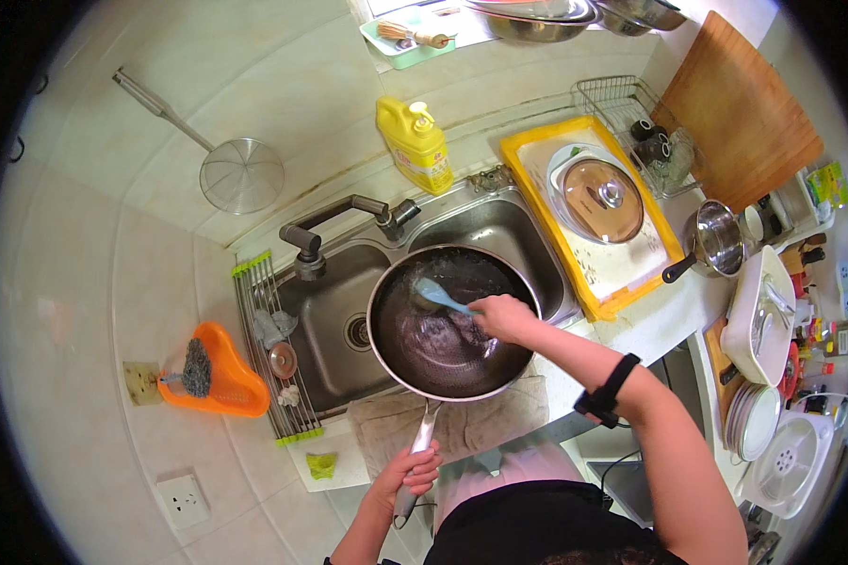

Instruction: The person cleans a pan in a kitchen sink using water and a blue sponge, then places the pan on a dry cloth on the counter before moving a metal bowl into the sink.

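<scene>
A large dark frying pan lies over the double steel sink, level or nearly so, with some liquid shining on its inside. My left hand is closed around the pan's handle near the front of the counter. In my right hand is the handle of a light blue dish brush; its head rests against the inner base of the pan. Beneath the pan's near edge, a brown-grey cloth covers the counter's front edge. A dark faucet stands behind and left of the pan.
Left of the sink sit a roll-up drying rack and an orange corner basket holding a steel scourer. A yellow detergent bottle stands behind. Right of the sink, a yellow-edged board bears a lidded dish; a steel saucepan is beyond it.
</scene>
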Motion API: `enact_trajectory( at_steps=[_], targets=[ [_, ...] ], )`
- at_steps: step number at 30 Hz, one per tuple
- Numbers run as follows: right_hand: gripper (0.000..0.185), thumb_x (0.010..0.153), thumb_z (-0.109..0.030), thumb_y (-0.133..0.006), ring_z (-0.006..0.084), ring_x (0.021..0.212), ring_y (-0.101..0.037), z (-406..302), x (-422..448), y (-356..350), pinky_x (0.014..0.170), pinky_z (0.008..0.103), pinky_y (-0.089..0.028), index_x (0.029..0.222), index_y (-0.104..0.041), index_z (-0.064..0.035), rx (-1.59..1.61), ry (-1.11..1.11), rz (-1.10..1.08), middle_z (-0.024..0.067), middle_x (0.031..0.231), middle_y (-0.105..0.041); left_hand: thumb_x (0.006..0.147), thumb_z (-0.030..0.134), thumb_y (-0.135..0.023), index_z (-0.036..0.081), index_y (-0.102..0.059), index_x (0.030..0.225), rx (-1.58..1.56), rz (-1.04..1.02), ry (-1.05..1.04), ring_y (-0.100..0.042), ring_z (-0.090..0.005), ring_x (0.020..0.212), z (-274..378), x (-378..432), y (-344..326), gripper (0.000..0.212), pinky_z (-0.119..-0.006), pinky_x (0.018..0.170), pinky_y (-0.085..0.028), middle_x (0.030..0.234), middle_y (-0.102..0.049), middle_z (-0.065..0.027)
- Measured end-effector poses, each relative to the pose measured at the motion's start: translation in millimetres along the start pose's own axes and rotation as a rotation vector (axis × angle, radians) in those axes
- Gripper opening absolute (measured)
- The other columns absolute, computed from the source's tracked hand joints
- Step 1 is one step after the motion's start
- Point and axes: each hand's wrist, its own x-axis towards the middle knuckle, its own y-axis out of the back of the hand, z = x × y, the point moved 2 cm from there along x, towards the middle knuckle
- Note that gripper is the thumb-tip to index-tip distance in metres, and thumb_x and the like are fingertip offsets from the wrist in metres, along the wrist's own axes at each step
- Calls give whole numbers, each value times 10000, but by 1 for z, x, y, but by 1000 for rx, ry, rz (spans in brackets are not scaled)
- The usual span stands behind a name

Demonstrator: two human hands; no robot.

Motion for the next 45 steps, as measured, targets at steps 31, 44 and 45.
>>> enact_trajectory(
  at_steps=[31,44,45],
  targets=[
    [221,854,-161,-472,259,639,-631,85,14,97,497,372,-500,1032,-602,-167,-361,216,627,104,751,-583,795,74,-560,36,-447,899,968,656,-78,-362,-67,416,52,10,-150,158,-243,370,-363,585,-416,-5],
    [395,770,-236,-578,326,758,-633,73,-82,-11,676,413,-499,1154,-602,-146,821,0,-368,192,799,-640,774,120,-572,-8,-510,978,1424,829,-167,-492,-115,450,20,-3,-121,248,-278,414,-414,637,-528,-51],
    [392,772,-234,-574,328,777,-628,74,-86,-19,697,417,-496,1153,-599,-141,793,-19,-395,186,832,-643,774,124,-572,-11,-512,978,1423,812,-181,-500,-121,454,18,-1,-120,252,-282,421,-420,647,-538,-59]
  ],
)
